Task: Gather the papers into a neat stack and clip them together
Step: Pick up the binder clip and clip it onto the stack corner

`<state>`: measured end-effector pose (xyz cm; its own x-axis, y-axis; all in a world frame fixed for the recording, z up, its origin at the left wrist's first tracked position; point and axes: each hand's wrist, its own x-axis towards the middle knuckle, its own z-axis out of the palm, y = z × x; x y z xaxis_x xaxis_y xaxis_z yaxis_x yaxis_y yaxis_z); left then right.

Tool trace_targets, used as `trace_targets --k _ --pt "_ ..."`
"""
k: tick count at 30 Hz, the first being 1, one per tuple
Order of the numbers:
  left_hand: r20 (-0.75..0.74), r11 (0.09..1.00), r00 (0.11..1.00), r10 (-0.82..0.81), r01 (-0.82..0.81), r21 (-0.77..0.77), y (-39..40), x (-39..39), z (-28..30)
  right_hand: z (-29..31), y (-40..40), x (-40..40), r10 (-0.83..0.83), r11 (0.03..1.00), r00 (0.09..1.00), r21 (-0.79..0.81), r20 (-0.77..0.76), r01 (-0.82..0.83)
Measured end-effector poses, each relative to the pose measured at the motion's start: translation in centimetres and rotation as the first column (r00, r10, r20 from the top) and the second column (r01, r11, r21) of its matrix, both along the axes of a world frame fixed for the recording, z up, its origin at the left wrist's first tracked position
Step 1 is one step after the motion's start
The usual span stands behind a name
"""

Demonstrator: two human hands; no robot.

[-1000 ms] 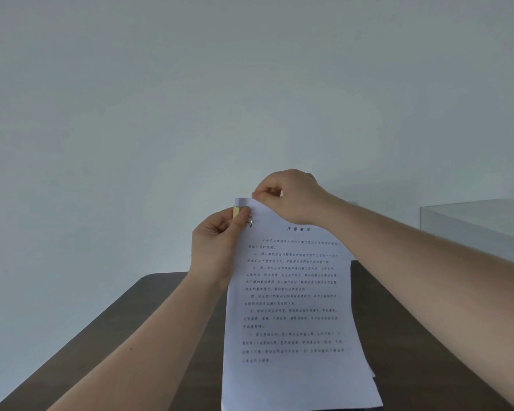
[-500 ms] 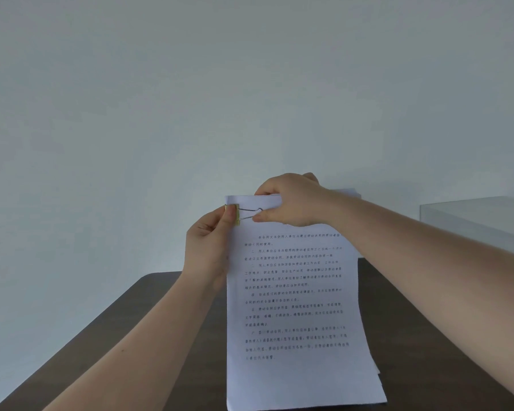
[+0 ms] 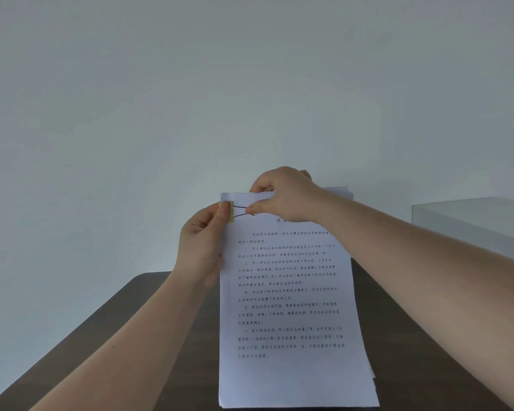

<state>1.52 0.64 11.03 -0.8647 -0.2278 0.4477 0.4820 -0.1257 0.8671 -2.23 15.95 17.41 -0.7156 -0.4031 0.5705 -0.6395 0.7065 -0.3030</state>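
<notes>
Since the earlier frame I see the wire handle of the clip (image 3: 231, 212) folded flat onto the page. The left hand (image 3: 204, 241) pinches the clip at the top left corner of the papers (image 3: 288, 292), held upright above the table (image 3: 161, 307). The right hand (image 3: 282, 197) grips the top edge, thumb on the handle. Risk: uneven lower sheets stay misaligned if clamped.

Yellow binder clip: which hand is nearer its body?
Left. The left hand pinches the yellow binder clip body at the papers' edge; the right hand presses its wire handle tip.
</notes>
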Motion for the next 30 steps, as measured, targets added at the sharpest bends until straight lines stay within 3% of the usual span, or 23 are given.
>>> trace_targets --k 5,8,10,12,14,16,18,21,27,30 --pt "-0.003 0.998 0.999 0.034 -0.034 0.054 -0.4 0.5 0.0 -1.0 1.2 0.5 -0.137 0.987 0.984 -0.096 -0.112 0.126" --pt "0.003 0.997 1.0 0.031 -0.031 0.066 -0.6 0.9 0.2 -2.6 3.1 -0.2 -0.291 0.951 0.93 -0.17 -0.224 0.257" --pt "0.011 0.997 1.0 0.028 -0.029 0.077 -0.7 1.1 0.3 -4.0 4.2 -0.6 -0.361 0.901 0.916 -0.32 -0.174 0.294" --pt "0.021 0.995 0.999 0.03 -0.032 0.094 -0.9 0.9 0.3 -5.5 5.1 -0.3 -0.205 0.791 0.976 -0.574 0.078 0.212" --pt "0.034 0.991 0.999 0.033 -0.037 0.13 -1.0 0.6 0.4 -7.2 5.8 0.0 0.153 0.601 0.954 -0.791 0.259 0.119" --pt "0.038 0.986 0.999 0.033 -0.039 0.165 -1.0 0.4 0.4 -8.9 6.6 -0.2 0.337 0.568 0.889 -0.82 0.309 0.07" --pt "0.042 0.985 0.998 0.049 -0.055 0.164 -0.9 0.4 0.5 -10.0 6.8 0.0 0.393 0.606 0.845 -0.793 0.362 0.057" --pt "0.046 0.984 0.996 0.072 -0.079 0.161 -0.7 0.3 0.7 -10.7 6.9 0.0 0.445 0.562 0.811 -0.824 0.379 0.077" --pt "-0.003 0.978 0.996 0.085 -0.082 0.192 -0.6 -0.1 0.8 -10.7 7.1 0.3 0.453 0.56 0.812 -0.826 0.367 0.061" --pt "-0.022 0.994 0.999 0.04 -0.038 0.107 -0.4 0.1 0.4 -10.8 7.6 0.5 0.423 0.539 0.837 -0.839 0.346 0.075"
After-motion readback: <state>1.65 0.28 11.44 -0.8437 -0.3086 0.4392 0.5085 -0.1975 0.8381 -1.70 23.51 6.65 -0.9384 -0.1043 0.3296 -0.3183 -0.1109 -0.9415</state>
